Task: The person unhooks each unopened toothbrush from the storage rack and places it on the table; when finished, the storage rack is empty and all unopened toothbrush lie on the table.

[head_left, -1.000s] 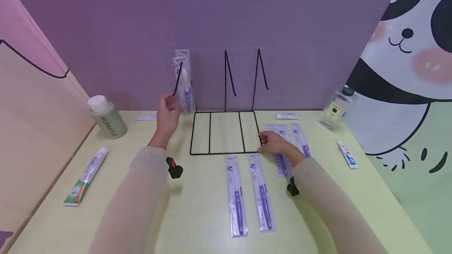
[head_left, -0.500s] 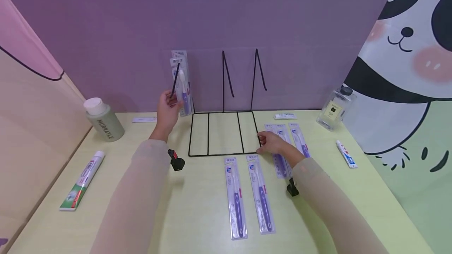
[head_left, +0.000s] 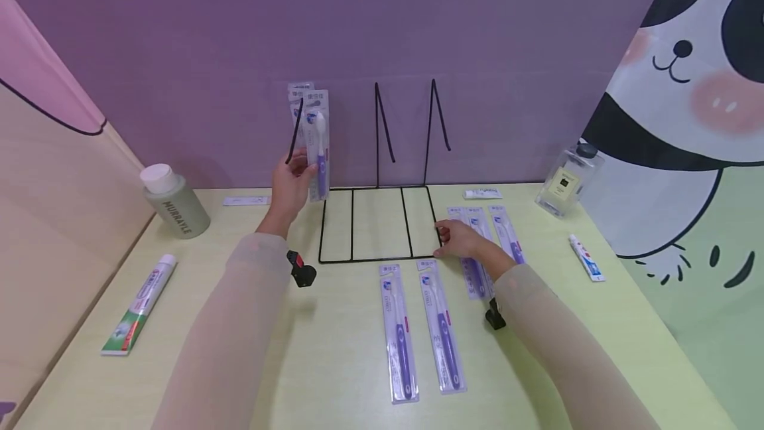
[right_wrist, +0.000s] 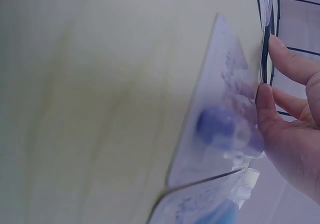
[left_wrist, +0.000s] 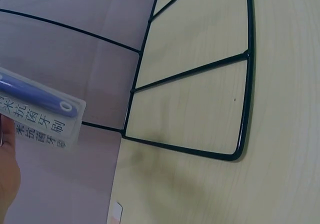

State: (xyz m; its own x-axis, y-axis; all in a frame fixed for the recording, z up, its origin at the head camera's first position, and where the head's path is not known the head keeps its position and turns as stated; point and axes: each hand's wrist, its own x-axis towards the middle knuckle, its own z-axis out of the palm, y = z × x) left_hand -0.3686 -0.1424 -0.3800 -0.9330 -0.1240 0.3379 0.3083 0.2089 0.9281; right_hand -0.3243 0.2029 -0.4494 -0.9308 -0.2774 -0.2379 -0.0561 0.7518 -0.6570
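Note:
My left hand pinches the left edge of a packaged toothbrush beside the left hook of a black wire rack. Behind it, a second packaged toothbrush shows partly at that hook. In the left wrist view, two overlapping packs, the front toothbrush pack with a purple handle, stand close to the fingers. My right hand grips the right side of the rack's base between thumb and fingers. The rack's middle and right hooks bear nothing.
Two packaged toothbrushes, a left one and a right one, lie before the rack. Several more packs lie by the right forearm. A bottle and toothpaste tube are left; a glass bottle and small tube are right.
The front toothbrush pack at the left hook has shifted right, away from the pack behind it, and my left hand has moved slightly right with it. The right hand keeps its place on the rack.

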